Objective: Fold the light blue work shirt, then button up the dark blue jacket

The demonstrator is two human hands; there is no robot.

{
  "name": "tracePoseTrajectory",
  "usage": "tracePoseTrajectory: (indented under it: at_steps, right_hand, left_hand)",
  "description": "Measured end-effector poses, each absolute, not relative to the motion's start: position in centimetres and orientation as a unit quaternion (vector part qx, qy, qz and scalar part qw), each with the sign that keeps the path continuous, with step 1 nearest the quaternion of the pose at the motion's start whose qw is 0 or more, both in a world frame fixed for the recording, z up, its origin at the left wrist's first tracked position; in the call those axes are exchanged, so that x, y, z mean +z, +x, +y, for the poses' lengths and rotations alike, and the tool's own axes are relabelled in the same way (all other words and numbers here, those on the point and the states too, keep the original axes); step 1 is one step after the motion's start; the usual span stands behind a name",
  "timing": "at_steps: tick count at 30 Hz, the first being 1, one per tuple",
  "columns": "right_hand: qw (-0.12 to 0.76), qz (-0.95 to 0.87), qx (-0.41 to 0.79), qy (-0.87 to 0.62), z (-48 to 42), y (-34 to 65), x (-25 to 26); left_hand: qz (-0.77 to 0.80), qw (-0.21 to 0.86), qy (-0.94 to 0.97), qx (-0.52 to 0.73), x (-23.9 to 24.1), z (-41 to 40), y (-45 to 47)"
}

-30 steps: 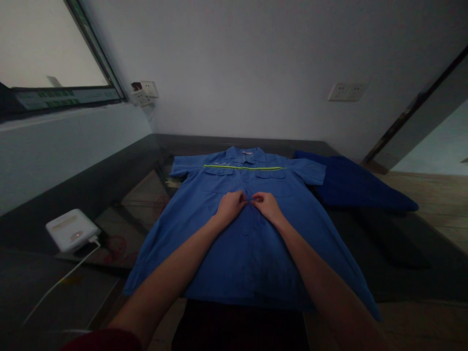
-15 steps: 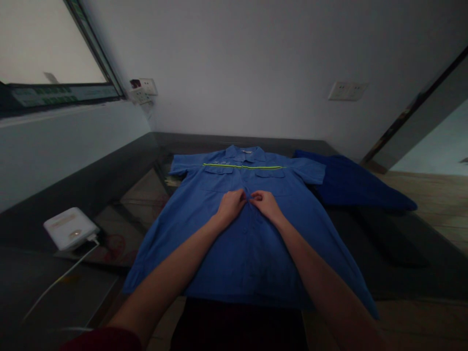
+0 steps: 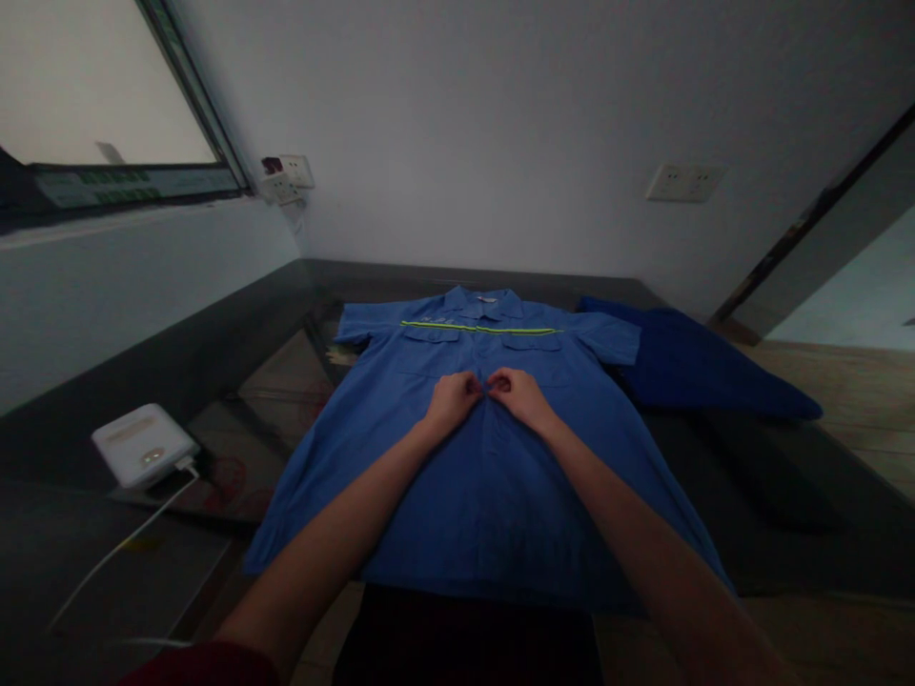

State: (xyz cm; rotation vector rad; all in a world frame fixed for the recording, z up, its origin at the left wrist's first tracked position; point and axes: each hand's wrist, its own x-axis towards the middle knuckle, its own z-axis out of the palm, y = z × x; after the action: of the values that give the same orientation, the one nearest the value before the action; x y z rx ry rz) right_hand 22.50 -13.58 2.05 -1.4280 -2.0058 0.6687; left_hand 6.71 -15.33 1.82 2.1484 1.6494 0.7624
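Observation:
A blue short-sleeved shirt (image 3: 429,486) lies spread out front side up, its collar toward the wall and its hem at my body. A yellow-green stripe runs across the chest above two flap pockets. My left hand (image 3: 456,395) pinches the shirt's front opening just below the pockets. Close beside it, my right hand (image 3: 516,393) pinches the other side of the same opening, fingertips almost meeting the left ones. The fingers hide whatever button or edge lies between them.
A darker blue folded garment (image 3: 701,367) lies to the right, partly under the shirt's sleeve. On the dark table (image 3: 772,534), at the left, stands a white box-shaped device (image 3: 147,445) with a cable (image 3: 121,538). Sockets (image 3: 686,183) are on the wall behind.
Both hands stay at the same place on the shirt front, with only slight finger movement. The whole view has shifted slightly.

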Motion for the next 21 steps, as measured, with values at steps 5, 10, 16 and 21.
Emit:
tracePoseTrajectory:
  at_steps: [5, 10, 16, 21]
  right_hand:
    - [0.253, -0.784, 0.186, -0.536, -14.01, 22.01, 2.59]
    - [0.265, -0.779, 0.181, -0.539, -14.39, 21.86, 2.17]
    - [0.271, -0.796, 0.178, -0.51, -14.2, 21.94, 1.76]
    - [0.262, -0.82, 0.168, -0.48, -14.08, 21.93, 1.63]
  left_hand:
    - [0.583, 0.188, 0.743, 0.272, 2.05, -15.35, 6.67]
    - [0.588, 0.202, 0.727, 0.291, 2.02, -15.34, 6.67]
    - [0.571, 0.207, 0.723, 0.329, 1.74, -15.56, 6.53]
    - [0.556, 0.206, 0.734, 0.332, 1.67, -15.7, 6.39]
